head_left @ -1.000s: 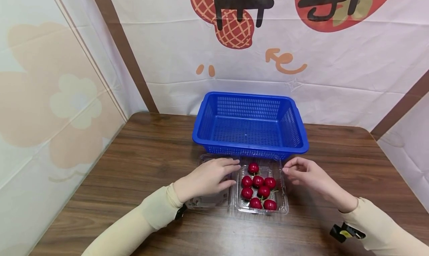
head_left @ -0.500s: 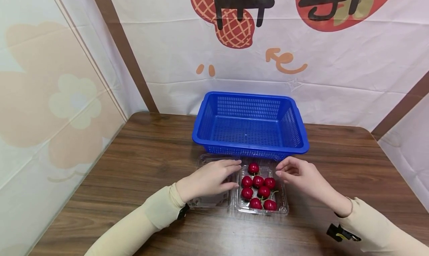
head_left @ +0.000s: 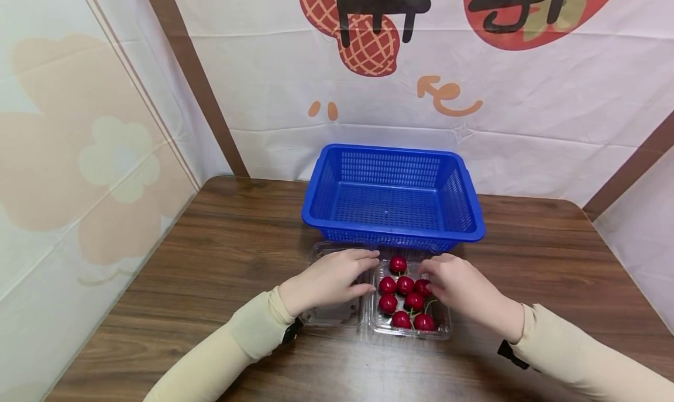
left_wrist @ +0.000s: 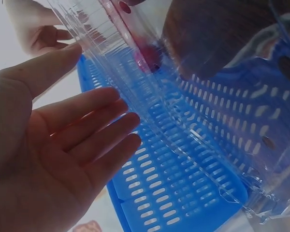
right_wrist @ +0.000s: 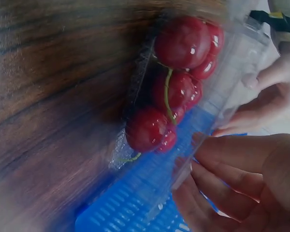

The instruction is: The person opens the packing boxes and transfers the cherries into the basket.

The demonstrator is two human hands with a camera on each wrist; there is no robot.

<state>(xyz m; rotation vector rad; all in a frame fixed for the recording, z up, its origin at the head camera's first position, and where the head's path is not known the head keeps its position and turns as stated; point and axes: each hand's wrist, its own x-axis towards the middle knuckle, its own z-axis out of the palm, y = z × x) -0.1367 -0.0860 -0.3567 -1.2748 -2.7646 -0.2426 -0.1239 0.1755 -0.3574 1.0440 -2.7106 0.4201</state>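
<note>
A clear plastic clamshell tray lies open on the wooden table and holds several red cherries. My left hand rests flat with straight fingers on the open lid, left of the fruit. In the left wrist view the left hand shows straight fingers against the clear lid. My right hand reaches over the tray's right side, fingertips at the cherries. In the right wrist view the right hand is just beside the cherries, with nothing seen between thumb and fingers.
An empty blue slotted basket stands just behind the tray, close to the back wall. A printed white cloth hangs behind and at both sides. Bare wood stretches left and right of the tray.
My right hand has moved left from beside the tray to over its right side, onto the cherries. The left hand has stayed on the lid.
</note>
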